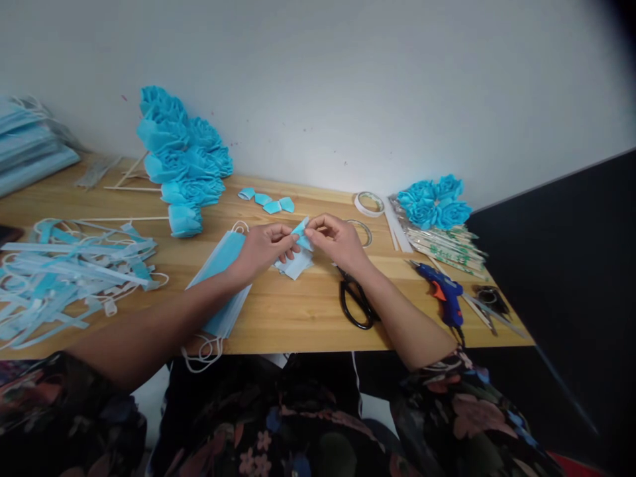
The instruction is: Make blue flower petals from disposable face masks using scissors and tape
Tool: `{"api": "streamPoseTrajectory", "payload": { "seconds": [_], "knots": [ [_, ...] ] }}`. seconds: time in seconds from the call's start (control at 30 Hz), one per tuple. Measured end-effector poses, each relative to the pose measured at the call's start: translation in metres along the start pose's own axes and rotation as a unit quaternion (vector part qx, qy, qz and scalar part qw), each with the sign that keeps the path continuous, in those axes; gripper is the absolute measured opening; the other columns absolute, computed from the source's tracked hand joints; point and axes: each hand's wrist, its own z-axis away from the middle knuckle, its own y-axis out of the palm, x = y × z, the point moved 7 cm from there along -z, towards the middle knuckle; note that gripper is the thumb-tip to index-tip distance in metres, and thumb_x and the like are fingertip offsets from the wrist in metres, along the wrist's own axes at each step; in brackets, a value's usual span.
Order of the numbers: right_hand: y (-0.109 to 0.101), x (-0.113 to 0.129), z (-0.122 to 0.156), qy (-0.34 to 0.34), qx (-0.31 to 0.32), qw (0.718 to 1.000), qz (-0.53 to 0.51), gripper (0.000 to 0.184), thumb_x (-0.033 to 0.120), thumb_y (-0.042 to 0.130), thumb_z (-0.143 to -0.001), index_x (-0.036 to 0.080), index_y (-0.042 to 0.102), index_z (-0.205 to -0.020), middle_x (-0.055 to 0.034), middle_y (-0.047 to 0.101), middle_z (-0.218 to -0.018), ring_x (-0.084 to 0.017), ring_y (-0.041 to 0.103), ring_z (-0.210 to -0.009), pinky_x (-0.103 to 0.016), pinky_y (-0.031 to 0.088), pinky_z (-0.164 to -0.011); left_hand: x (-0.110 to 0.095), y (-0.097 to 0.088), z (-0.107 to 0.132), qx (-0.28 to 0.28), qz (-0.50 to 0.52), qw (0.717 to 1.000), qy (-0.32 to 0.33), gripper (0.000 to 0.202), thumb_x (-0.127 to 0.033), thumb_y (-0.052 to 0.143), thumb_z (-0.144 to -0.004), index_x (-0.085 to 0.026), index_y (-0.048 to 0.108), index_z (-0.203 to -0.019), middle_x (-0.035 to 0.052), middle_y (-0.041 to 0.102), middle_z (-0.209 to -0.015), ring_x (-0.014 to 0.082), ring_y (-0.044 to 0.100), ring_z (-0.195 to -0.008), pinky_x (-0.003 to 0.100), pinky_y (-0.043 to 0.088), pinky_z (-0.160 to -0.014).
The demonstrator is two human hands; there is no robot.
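Observation:
Both hands meet over the middle of the wooden table [298, 318]. My left hand [265, 247] and my right hand [335, 240] each pinch the same small folded piece of blue mask fabric [301, 233] between fingertips. Just below it lie pale blue cut fabric squares [295, 266]. A stack of blue face masks [223, 285] lies under my left forearm, its ear loops hanging over the front edge. Black scissors [355, 303] lie under my right wrist.
Blue fabric flowers on sticks [181, 159] lie at the back left; more flowers [434, 202] with packed chopsticks sit at the right. Several folded petals [265, 201], tape rolls [369, 203], a blue glue gun [444, 291], mask trimmings [64, 271] and stacked masks [30, 152] surround the hands.

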Motion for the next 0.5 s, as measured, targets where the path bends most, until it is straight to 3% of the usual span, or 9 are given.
{"api": "streamPoseTrajectory", "payload": {
  "seconds": [0.5],
  "knots": [
    [0.0008,-0.0062,-0.0009,0.016,-0.009,1.000,-0.023,0.018,0.035,0.066,-0.077,0.019,0.060,-0.071,0.0010,0.062,-0.068,-0.011,0.052,-0.063,-0.026,0.042,-0.061,-0.0040,0.0005,0.0039,-0.008,-0.006,0.999,-0.040,0.010,-0.023,0.068,-0.082,-0.013,0.071,-0.081,0.0030,0.072,-0.066,0.0088,0.058,-0.050,0.022,0.049,-0.054]
  ]
}}
